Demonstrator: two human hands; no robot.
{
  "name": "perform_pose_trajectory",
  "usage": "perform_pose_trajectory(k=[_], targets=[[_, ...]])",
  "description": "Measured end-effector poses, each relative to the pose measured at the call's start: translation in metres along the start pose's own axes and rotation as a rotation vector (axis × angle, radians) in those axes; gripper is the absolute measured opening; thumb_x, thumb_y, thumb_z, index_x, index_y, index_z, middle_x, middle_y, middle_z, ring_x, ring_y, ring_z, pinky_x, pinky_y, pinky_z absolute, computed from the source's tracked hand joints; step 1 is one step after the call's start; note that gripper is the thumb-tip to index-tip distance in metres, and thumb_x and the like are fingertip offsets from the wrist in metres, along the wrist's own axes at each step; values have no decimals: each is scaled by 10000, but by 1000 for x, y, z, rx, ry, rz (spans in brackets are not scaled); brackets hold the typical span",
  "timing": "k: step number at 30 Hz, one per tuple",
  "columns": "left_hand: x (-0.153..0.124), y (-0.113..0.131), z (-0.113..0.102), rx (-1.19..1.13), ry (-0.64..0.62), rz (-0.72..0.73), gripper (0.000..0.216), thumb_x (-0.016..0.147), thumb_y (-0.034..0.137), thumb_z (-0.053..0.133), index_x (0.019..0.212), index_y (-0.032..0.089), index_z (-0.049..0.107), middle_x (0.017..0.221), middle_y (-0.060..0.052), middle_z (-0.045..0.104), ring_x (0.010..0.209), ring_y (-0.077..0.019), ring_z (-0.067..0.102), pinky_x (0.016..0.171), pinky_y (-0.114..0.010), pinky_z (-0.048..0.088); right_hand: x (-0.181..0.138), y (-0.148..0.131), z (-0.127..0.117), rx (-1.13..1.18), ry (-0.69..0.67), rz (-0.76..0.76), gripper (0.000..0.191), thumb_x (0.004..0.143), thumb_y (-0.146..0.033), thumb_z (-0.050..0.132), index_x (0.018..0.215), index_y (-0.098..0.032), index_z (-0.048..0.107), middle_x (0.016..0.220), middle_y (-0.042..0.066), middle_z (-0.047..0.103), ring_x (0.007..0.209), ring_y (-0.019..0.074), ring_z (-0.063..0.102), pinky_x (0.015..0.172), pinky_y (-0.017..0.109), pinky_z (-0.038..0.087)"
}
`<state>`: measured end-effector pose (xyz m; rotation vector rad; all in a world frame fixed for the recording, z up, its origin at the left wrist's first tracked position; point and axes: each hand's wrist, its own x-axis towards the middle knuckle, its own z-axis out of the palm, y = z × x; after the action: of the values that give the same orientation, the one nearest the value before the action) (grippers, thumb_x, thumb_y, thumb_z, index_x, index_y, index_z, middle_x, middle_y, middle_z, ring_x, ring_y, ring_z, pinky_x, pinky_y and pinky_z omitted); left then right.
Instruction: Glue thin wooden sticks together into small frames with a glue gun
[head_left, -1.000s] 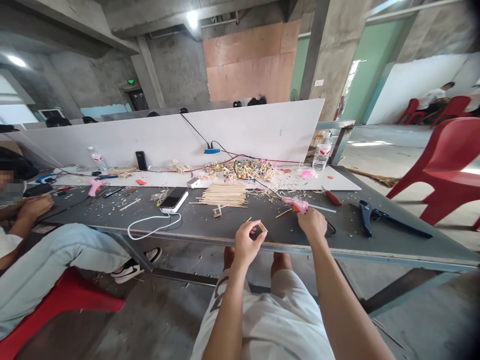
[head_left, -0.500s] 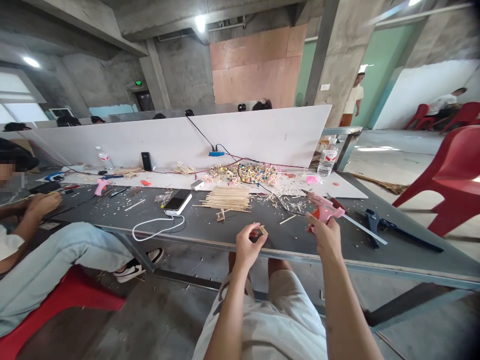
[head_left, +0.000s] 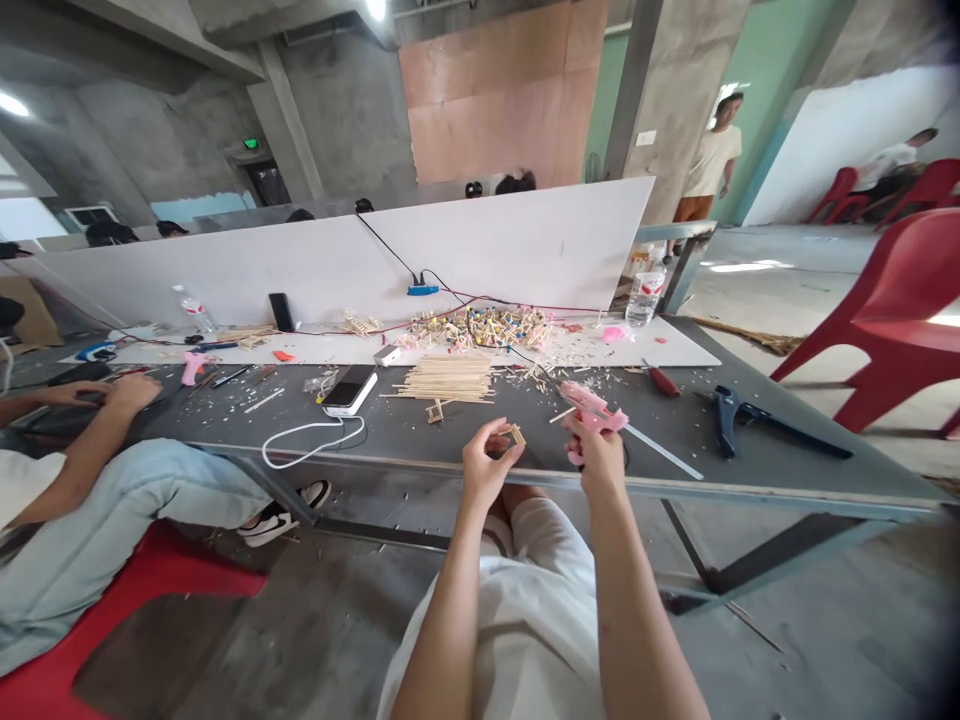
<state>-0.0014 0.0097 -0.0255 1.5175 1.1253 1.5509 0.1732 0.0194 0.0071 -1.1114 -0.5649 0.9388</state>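
Between the thumb and fingers of my left hand [head_left: 484, 465] is a small wooden stick frame [head_left: 517, 437], held over the table's front edge. My right hand [head_left: 598, 455] is wrapped round the handle of a pink hot glue gun [head_left: 592, 405], its nozzle pointing up and left. A whitish glue stick [head_left: 664, 452] juts from the gun's back end. Just beyond my hands lies a row of thin wooden sticks [head_left: 446, 380] on the dark table [head_left: 405, 435]. A second little stick frame [head_left: 435, 411] stands in front of that row.
A heap of sticks with coloured beads [head_left: 480, 328] lies by the white divider [head_left: 510, 240]. A power bank with a phone-like screen [head_left: 350, 390] and white cable sits left. Dark blue clamp-like pliers [head_left: 727, 420] lie right. A co-worker's hands [head_left: 127, 395] are at far left.
My right hand has brought the glue gun leftward, closer to the stick frame in my left hand. The view has shifted a little. The co-worker's hands at left have shifted too.
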Motion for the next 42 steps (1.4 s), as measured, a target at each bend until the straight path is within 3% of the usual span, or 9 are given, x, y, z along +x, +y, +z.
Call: perform_pose_trajectory(k=[4, 10, 15, 19, 27, 35, 42], targets=[[-1, 1, 1, 51, -83, 57, 521, 794, 343, 836, 1269, 196, 680, 1205, -110, 752, 949, -194, 731, 833, -313, 596, -16, 15, 11, -25, -146, 0, 375, 584, -400, 826, 819, -129, 718, 777, 61, 740, 541, 110, 582, 511, 245, 515], [-6, 1, -2, 104, -61, 86, 505, 798, 409, 840, 1231, 188, 701, 1177, -113, 758, 928, -208, 723, 813, -318, 584, -31, 24, 9, -40, -211, 67, 428, 614, -452, 851, 868, -136, 713, 802, 73, 746, 617, 174, 667, 603, 311, 583], [-7, 2, 0, 152, -87, 142, 486, 804, 419, 835, 1220, 199, 711, 1165, -110, 759, 918, -216, 710, 818, -336, 569, -36, 26, 8, -90, -227, 43, 401, 630, -499, 855, 752, -162, 673, 565, 5, 622, 499, 133, 532, 482, 265, 443], [-9, 1, 0, 172, -89, 206, 429, 826, 421, 814, 1186, 207, 720, 1150, -104, 756, 898, -219, 695, 797, -339, 552, -39, 30, 8, -133, -284, 39, 376, 632, -486, 854, 649, -187, 628, 532, 4, 602, 468, 123, 469, 441, 267, 355], [-7, -3, -5, 213, -146, 247, 432, 851, 418, 790, 1221, 208, 714, 1156, -114, 720, 879, -199, 673, 777, -323, 545, -41, 38, 7, -244, -221, -15, 322, 643, -458, 813, 629, -198, 624, 527, 5, 595, 476, 149, 495, 447, 280, 362], [-5, 0, -10, 218, -233, 198, 462, 822, 481, 808, 1179, 194, 751, 1089, -123, 737, 885, -225, 670, 830, -352, 545, -45, 34, 6, -233, -235, 42, 292, 630, -411, 810, 662, -185, 628, 488, -32, 521, 448, 115, 423, 420, 260, 310], [-7, 4, -12, 168, -207, 124, 424, 786, 466, 838, 1092, 181, 770, 1039, -120, 754, 896, -233, 692, 825, -341, 549, -46, 29, 6, -151, -308, 69, 345, 632, -448, 836, 732, -175, 651, 505, -32, 531, 457, 108, 423, 433, 254, 305]])
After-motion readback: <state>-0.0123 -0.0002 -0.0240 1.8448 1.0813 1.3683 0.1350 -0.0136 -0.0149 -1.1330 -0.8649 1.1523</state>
